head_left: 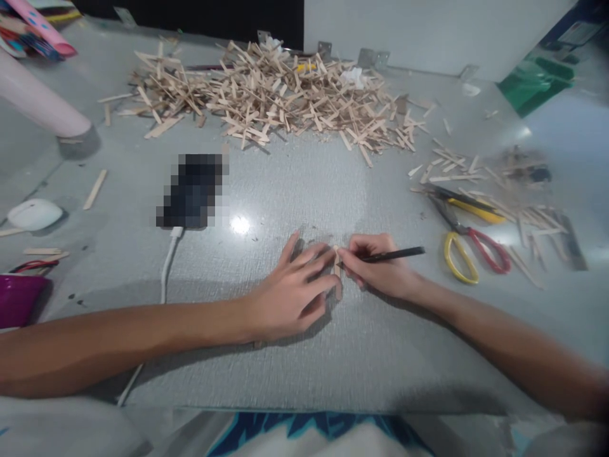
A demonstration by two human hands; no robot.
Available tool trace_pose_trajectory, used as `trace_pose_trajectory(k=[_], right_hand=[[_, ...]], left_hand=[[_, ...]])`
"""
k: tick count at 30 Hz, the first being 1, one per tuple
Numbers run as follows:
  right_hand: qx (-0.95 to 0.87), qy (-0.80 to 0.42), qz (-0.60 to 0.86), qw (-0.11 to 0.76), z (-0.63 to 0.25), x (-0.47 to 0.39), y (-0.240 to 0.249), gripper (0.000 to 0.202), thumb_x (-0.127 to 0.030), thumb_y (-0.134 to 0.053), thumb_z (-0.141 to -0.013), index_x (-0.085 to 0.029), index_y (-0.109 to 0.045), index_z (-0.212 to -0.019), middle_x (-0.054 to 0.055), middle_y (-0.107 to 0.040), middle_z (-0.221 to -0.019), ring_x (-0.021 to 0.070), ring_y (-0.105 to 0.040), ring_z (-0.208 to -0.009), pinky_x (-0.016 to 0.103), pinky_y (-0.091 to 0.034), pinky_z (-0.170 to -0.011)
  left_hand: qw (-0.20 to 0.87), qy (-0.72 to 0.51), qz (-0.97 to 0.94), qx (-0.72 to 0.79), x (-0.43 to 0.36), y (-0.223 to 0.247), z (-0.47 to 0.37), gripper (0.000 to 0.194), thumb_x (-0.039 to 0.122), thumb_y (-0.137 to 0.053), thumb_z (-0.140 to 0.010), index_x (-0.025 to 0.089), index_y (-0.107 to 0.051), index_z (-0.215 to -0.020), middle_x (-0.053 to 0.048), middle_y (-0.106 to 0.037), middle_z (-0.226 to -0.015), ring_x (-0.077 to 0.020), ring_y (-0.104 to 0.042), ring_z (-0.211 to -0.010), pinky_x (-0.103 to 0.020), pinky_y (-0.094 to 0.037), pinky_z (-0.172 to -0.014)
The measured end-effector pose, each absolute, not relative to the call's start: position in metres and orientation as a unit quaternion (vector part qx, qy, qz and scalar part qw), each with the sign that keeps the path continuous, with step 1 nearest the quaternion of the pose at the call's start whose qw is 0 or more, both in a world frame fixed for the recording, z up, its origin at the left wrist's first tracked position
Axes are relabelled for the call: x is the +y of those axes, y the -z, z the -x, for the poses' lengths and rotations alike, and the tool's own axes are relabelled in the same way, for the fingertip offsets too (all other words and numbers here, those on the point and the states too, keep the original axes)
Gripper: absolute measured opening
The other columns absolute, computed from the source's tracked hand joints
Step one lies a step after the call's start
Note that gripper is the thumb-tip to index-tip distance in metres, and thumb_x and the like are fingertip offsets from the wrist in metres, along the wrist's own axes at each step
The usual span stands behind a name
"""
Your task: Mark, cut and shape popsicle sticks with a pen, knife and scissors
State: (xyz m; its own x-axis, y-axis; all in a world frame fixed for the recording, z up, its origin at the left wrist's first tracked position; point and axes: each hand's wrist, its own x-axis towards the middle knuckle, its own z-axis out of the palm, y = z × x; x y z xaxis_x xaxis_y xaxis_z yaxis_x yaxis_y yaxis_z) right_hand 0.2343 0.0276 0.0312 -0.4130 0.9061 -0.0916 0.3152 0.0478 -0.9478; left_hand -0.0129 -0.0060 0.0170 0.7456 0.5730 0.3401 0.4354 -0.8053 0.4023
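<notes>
- A grey, finely textured table (304, 184) is carrying everything here.
- A broad heap of pale, flat wooden sticks (280, 95) is spreading along its far side, with looser pieces scattering to the right.
- A smooth, pale pink cylinder (42, 98) is standing at the far left.
- The left hand (297, 289) is resting palm down with its fingers spread wide, its fingertips pressing at the single wooden stick's left side.
- The right hand (375, 266) is closing narrowly around a pen, its fingertips sitting just beside the same stick.
- A dark, rectangular, pixelated device (190, 190) is lying left of centre, a white cable (166, 270) running from it toward the near edge.
- Metal scissors with one yellow and one red handle (460, 228) are lying on the right, near the scattered pieces.
- A rounded white mouse-shaped object (34, 214) is sitting at the left.
- A slim black pen (394, 254) is pointing left toward the stick; whether its tip is touching, I cannot tell.
- A single flat, pale wooden stick (338, 292) is lying on the table between both hands.
</notes>
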Motion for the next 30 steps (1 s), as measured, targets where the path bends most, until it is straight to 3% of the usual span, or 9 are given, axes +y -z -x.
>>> trace_pose_trajectory(k=[8,14,30], right_hand=[[-0.657,-0.524,0.459,0.290,-0.2336,0.0271,-0.0329,0.047,-0.043,-0.077,-0.103,-0.021,-0.055,-0.068,-0.005,-0.060,-0.052,0.0071,-0.051,-0.040,0.020,-0.037,-0.040],[-0.658,-0.520,0.466,0.282,-0.2333,0.0266,-0.0352,0.046,-0.045,-0.075,-0.105,-0.021,-0.058,-0.069,-0.005,-0.059,-0.050,0.0073,-0.051,-0.038,0.021,-0.036,-0.039],[-0.649,-0.522,0.467,0.297,-0.2317,0.0272,-0.0336,0.048,-0.048,-0.078,-0.103,-0.020,-0.059,-0.069,-0.005,-0.062,-0.052,0.0058,-0.049,-0.036,0.021,-0.035,-0.037]], left_hand=[[0.153,-0.229,-0.922,0.271,-0.0061,-0.0168,0.0133,0.023,0.018,-0.057,-0.105,0.019,-0.073,-0.122,-0.018,-0.065,-0.157,-0.0385,-0.050,-0.158,-0.074,-0.019,-0.137],[0.154,-0.219,-0.926,0.266,-0.0058,-0.0169,0.0140,0.026,0.018,-0.057,-0.105,0.019,-0.071,-0.127,-0.013,-0.066,-0.159,-0.0367,-0.048,-0.159,-0.073,-0.008,-0.140],[0.142,-0.213,-0.930,0.263,-0.0049,-0.0163,0.0134,0.028,0.017,-0.058,-0.104,0.019,-0.071,-0.129,-0.015,-0.065,-0.158,-0.0348,-0.049,-0.157,-0.071,-0.011,-0.140]])
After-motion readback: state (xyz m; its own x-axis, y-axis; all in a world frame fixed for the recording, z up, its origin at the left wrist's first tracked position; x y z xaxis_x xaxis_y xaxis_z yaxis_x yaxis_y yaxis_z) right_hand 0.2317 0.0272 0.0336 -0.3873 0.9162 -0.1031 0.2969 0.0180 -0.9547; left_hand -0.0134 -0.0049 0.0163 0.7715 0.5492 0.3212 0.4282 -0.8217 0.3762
